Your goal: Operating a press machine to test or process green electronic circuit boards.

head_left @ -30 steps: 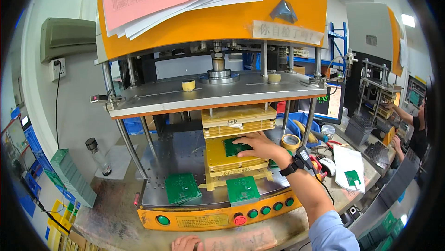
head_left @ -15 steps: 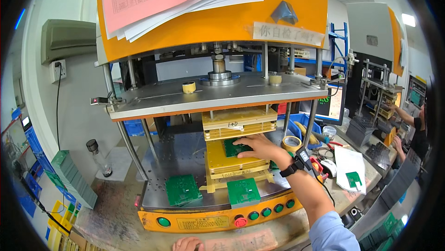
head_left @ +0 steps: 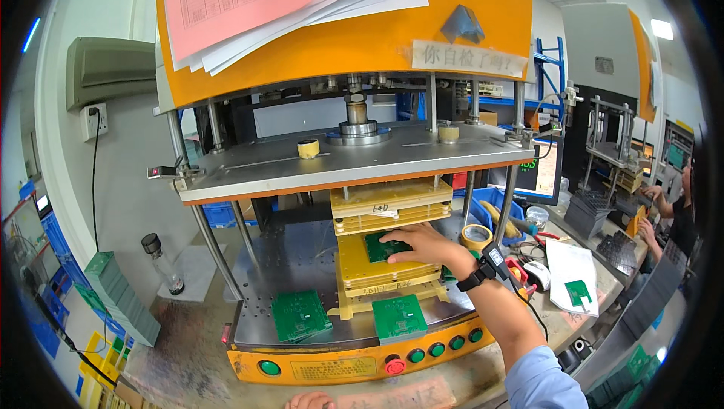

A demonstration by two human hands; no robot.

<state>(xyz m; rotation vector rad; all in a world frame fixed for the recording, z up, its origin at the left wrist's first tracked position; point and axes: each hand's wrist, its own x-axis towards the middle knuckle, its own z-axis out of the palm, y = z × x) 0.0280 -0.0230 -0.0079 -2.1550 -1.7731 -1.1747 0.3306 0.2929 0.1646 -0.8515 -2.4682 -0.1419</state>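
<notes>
My right hand reaches in from the lower right under the press's raised plate. Its thumb and fingers are on a green circuit board, which lies on the yellow lower fixture; the hand covers part of the board. Above hangs the yellow upper fixture. On the press bed in front, a green board stack lies to the left and another stack of green boards to the right. My left hand rests at the bench's front edge, fingers lying flat, mostly cut off by the picture's lower edge.
Steel posts flank the press bed. Green buttons and a red knob line its orange front. To the right are a tape roll, a mouse and a paper sheet. A co-worker's hands are at far right.
The view has shifted slightly. My right hand stays at the board on the lower fixture, with its fingers barely moved. My left hand shows a little less at the lower edge.
</notes>
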